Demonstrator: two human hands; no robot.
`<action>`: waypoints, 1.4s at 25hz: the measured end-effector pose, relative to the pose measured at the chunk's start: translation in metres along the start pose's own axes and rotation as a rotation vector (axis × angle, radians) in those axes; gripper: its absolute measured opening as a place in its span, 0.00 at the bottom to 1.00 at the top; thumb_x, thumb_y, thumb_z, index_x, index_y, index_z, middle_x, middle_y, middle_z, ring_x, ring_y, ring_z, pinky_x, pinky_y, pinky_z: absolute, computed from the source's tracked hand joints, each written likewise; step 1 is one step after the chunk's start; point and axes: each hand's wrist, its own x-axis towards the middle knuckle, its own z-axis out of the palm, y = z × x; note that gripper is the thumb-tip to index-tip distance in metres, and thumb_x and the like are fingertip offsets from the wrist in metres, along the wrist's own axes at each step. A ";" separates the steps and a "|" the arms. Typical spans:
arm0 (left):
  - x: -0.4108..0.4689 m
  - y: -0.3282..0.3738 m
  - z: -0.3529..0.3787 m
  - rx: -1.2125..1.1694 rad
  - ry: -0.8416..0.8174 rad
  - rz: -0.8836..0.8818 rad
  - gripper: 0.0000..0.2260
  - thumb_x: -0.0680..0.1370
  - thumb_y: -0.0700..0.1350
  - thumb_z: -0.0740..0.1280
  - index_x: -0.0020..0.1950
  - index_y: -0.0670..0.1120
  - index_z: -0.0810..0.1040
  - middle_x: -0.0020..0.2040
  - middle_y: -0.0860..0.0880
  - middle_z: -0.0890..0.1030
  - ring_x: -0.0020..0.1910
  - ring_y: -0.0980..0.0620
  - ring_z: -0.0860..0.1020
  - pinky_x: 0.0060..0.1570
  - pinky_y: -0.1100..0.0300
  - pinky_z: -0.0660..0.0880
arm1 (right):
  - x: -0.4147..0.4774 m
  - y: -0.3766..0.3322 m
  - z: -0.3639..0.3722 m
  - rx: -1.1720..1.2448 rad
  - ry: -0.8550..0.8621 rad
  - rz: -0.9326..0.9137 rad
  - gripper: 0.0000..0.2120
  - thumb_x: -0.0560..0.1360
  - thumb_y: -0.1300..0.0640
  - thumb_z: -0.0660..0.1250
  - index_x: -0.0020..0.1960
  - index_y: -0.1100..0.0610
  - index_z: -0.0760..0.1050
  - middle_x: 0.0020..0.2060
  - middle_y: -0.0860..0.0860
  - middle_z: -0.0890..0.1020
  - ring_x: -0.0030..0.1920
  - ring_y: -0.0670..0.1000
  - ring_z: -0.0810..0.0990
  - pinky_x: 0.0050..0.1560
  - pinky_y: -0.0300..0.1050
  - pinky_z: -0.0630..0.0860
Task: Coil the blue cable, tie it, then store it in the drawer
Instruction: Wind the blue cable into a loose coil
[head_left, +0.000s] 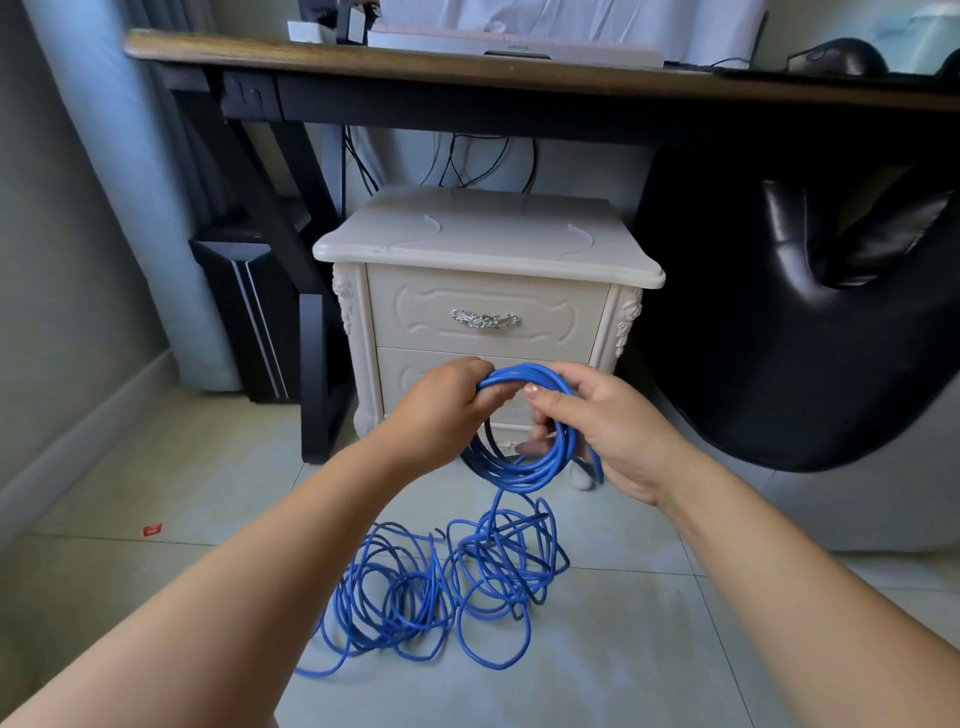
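While the left hand (441, 410) grips the cable (524, 470) to bunch its loops, the right hand (608, 431) pinches one; slack lies at six o'clock.

The left arm (291, 545) and the right arm (779, 561) show bare along all their visible length. The left hand (441, 410) and the right hand (608, 431) are bare also. The right thumbnail (531, 387) is short and rounded

Nightstand (488, 244) partly under desk (415, 65), chair (805, 312) to right, likely computer tower (249, 312) left; cable (493, 566) heaped on floor (623, 649) before nightstand.
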 end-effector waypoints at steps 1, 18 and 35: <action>-0.001 0.000 -0.001 -0.042 -0.007 -0.012 0.14 0.82 0.48 0.61 0.50 0.38 0.78 0.46 0.41 0.81 0.46 0.44 0.79 0.50 0.50 0.74 | -0.001 -0.001 -0.003 0.029 -0.044 0.008 0.07 0.78 0.59 0.65 0.55 0.57 0.78 0.37 0.53 0.81 0.39 0.53 0.82 0.51 0.57 0.81; 0.000 0.013 -0.004 -0.422 0.148 -0.181 0.09 0.82 0.46 0.61 0.43 0.46 0.75 0.28 0.48 0.70 0.20 0.56 0.70 0.33 0.50 0.78 | -0.006 -0.016 -0.002 -0.097 -0.022 0.121 0.04 0.75 0.61 0.70 0.48 0.59 0.75 0.37 0.54 0.79 0.36 0.50 0.81 0.43 0.47 0.82; -0.012 0.004 -0.012 -1.174 -0.468 -0.341 0.19 0.72 0.51 0.69 0.60 0.44 0.77 0.45 0.47 0.80 0.38 0.53 0.82 0.41 0.58 0.80 | -0.001 -0.004 0.000 -0.380 0.330 0.009 0.22 0.78 0.39 0.60 0.33 0.52 0.71 0.23 0.45 0.71 0.24 0.45 0.67 0.31 0.41 0.65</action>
